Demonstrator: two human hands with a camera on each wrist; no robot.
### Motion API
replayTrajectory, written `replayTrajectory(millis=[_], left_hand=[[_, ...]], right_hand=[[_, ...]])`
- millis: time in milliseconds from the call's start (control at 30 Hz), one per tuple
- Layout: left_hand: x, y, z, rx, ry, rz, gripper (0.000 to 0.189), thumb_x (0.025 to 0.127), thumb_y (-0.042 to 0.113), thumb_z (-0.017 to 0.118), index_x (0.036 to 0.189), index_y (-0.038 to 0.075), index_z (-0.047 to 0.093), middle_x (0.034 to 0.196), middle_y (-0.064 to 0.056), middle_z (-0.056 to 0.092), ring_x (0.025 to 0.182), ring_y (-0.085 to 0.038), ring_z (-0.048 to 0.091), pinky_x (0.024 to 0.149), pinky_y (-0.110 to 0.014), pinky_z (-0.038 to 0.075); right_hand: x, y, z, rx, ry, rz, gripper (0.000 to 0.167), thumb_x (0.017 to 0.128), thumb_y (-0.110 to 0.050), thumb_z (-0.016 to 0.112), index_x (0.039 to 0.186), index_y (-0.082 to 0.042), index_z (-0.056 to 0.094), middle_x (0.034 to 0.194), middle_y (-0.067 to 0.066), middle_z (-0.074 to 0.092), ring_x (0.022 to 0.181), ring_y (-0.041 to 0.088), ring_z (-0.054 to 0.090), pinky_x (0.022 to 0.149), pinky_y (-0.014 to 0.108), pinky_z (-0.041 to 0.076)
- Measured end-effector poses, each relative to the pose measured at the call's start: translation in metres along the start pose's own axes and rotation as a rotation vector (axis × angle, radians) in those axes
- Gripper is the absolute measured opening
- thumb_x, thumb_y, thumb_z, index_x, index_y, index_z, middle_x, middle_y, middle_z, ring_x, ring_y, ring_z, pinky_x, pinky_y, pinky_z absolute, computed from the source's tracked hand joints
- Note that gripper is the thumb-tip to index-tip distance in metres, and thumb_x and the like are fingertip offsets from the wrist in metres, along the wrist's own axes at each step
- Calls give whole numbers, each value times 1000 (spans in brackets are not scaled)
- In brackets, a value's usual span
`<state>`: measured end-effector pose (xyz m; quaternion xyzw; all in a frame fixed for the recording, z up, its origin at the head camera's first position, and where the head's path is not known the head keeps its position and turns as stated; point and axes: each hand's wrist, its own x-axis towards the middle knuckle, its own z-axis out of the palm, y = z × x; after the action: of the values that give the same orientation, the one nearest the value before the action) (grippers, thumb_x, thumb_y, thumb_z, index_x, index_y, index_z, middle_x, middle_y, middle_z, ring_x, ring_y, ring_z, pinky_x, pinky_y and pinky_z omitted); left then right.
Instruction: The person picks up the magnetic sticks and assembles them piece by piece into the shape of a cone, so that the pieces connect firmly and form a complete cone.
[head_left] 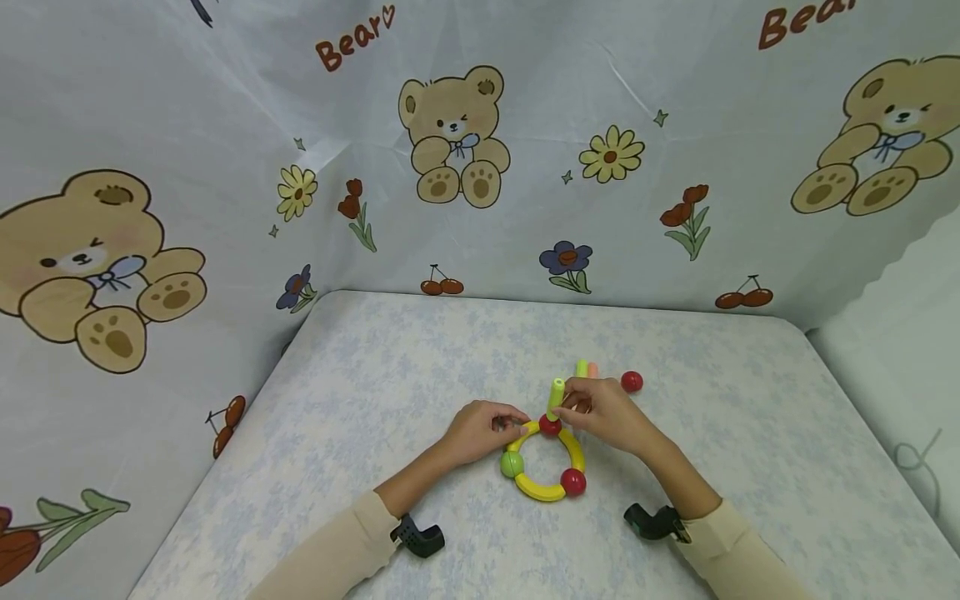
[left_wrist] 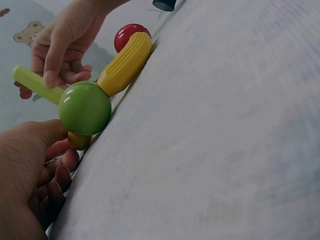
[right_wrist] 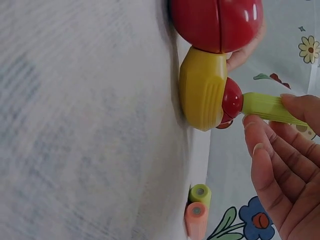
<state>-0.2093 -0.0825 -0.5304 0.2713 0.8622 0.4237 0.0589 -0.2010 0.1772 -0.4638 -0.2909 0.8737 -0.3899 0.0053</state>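
A ring of yellow curved magnetic rods and balls lies on the table, with a green ball [head_left: 512, 464] at its left and a red ball [head_left: 573, 482] at its lower right. At the far side, a second red ball [head_left: 550, 427] carries a light green straight rod [head_left: 556, 396], tilted slightly. My right hand [head_left: 611, 412] pinches that rod between thumb and fingers; in the right wrist view the green rod [right_wrist: 265, 106] touches the ball. With thumb and fingertips, my left hand [head_left: 480, 429] holds the ring's upper-left yellow curved rod [head_left: 531, 427], mostly hidden in the left wrist view.
Behind my right hand lie another green rod [head_left: 582, 367] and a salmon-coloured rod [head_left: 592, 369], side by side. A loose red ball [head_left: 632, 382] sits to their right. A bear-printed curtain [head_left: 517, 242] rises along the table's back edge.
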Motion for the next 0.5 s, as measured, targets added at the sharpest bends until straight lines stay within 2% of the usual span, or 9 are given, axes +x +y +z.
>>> replayTrajectory(millis=[500], left_hand=[[1, -1, 1, 6, 2, 8, 18, 96, 32, 71, 109, 23, 80, 78, 17, 65, 60, -3, 56, 54, -22, 46]], right_hand=[[1, 1, -1, -28, -17, 31, 11, 91, -18, 79, 91, -13, 69, 85, -6, 73, 75, 7, 67, 66, 26, 56]])
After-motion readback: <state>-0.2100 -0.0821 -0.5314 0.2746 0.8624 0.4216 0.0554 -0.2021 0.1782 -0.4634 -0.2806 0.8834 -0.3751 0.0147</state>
